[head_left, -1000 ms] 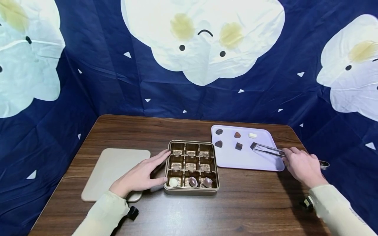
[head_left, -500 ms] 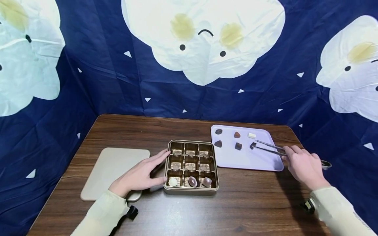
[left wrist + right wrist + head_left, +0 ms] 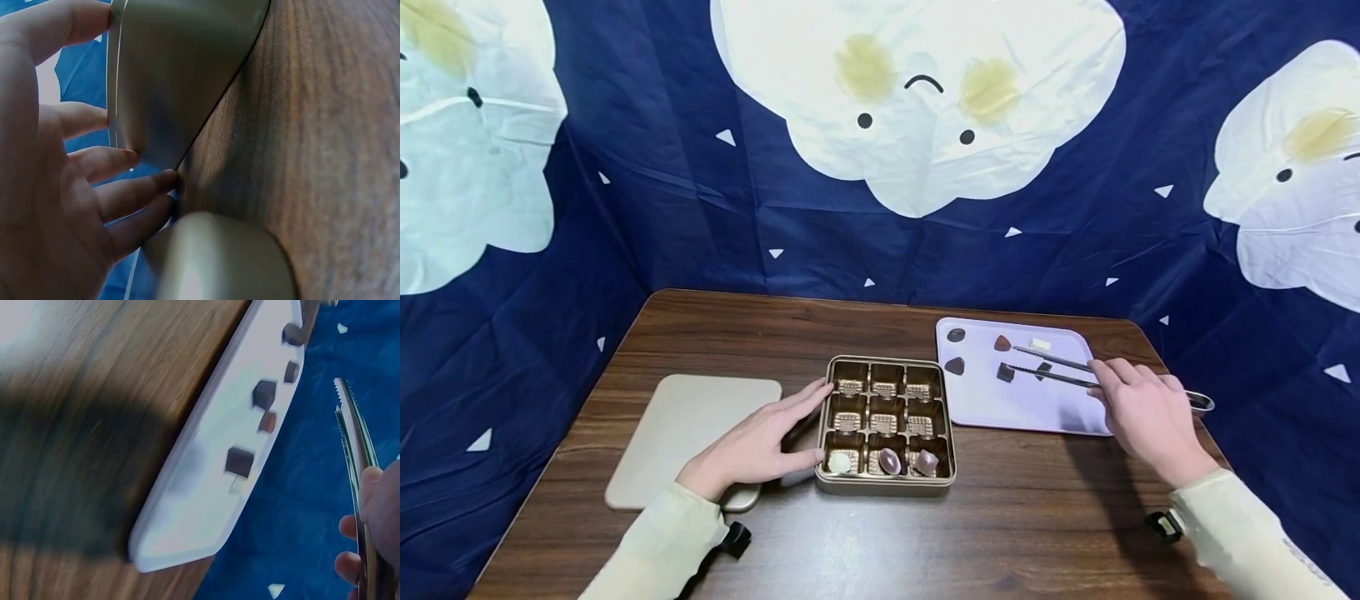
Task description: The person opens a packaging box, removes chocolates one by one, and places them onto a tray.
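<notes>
Head view: I've the person's R hand [image 3: 1150,412] w/ fingers wrapped round the tongs [image 3: 1063,379], whose long axis runs from that hand leftward & slightly away, over the lilac tray [image 3: 1015,412]. The jaws stand parted, tips showing just beside the red choc [image 3: 1002,342] and the dark cube [image 3: 1004,373]; both lie L of the R hand, the nearer one. Four more chocs [image 3: 955,366] share the tray. The box [image 3: 891,488] sits between tray and L hand [image 3: 752,446]; that hand, fingers extended & gripping nothing, rests fingertips on the box's L side. Lid [image 3: 692,425] lies flat, further L. Under all: dark wood table [image 3: 865,550], shiny up front; behind, navy cloth [image 3: 662,217] w/ white clouds [image 3: 917,158]. L wrist view: I get fingertips against the box's wall, wood grain, and a blurred rounded edge, prob. the lid. R wrist view: tongs in hand, nothing between the tips, which look clear of ea. choc, so I judge they hover above the tray.
</notes>
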Demonstrator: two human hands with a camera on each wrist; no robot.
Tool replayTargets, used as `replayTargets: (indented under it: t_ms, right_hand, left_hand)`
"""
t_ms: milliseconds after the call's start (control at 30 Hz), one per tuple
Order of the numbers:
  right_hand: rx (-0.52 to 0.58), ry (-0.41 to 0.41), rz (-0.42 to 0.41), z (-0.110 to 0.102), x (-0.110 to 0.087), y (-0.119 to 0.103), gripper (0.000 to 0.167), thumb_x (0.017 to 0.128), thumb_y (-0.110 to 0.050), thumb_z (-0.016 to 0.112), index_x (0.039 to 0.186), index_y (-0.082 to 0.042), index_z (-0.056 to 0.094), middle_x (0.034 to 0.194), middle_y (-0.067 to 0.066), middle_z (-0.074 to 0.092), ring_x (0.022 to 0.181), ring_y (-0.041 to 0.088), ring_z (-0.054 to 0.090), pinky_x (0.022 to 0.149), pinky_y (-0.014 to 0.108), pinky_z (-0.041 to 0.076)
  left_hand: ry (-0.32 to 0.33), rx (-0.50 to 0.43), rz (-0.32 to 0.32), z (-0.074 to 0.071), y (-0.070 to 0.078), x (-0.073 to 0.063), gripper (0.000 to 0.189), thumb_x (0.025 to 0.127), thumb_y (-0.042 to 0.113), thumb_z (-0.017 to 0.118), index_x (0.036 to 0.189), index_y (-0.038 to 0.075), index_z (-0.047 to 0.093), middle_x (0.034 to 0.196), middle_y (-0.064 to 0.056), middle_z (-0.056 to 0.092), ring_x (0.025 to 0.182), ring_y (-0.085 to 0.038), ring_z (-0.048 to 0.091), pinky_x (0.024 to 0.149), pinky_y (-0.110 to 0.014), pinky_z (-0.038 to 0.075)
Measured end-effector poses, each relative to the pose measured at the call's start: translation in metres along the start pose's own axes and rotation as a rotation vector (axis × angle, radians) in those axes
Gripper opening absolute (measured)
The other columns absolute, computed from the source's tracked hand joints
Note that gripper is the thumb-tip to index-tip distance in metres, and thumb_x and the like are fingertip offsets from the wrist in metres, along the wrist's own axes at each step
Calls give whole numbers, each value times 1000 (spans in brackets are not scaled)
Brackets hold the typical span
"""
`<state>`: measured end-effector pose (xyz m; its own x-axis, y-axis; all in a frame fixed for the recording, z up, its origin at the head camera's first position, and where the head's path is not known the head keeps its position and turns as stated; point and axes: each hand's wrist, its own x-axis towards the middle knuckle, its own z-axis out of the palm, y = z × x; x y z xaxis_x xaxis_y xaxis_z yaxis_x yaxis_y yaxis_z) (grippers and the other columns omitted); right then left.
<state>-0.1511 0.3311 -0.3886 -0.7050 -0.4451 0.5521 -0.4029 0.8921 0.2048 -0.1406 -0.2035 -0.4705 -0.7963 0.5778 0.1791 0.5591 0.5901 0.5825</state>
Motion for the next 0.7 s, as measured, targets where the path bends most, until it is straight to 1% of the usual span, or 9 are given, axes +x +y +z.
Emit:
replayTargets:
  t_ms: [233, 433, 633, 700]
  right_hand:
    - [12, 32, -71, -1, 10, -17, 36, 92, -24, 66, 121, -4, 68, 105, 11, 73, 84, 36, 67, 59, 49, 42]
    - [34, 30, -111, -5, 17, -32, 36, 94, -25, 63, 123, -5, 69, 107, 9, 73, 85, 34, 67, 61, 48, 42]
    - [48, 58, -170, -7, 25, -52, 39, 98, -30, 53, 122, -4, 71, 107, 8, 73, 82, 33, 66, 62, 48, 43]
    - [51, 64, -189, -7, 27, -60, 41, 102, -33, 49, 121, -4, 71, 106, 8, 73, 81, 32, 65, 62, 48, 43]
  left_hand:
    - [-5, 6, -10, 0, 0, 0, 93, 94, 46, 74, 168, 15, 27, 171, -18, 28, 152, -38, 37, 118, -72, 29]
    - [-13, 11, -20, 1, 0, -1, 94, 94, 45, 74, 169, 18, 25, 172, -17, 26, 153, -37, 36, 119, -72, 27]
    - [-7, 9, -9, 1, -1, 0, 93, 94, 46, 74, 168, 16, 27, 171, -18, 27, 152, -38, 37, 118, -72, 29]
    - [-7, 7, -9, 0, 0, 0, 93, 94, 47, 74, 168, 15, 27, 171, -18, 27, 152, -38, 37, 118, -72, 30]
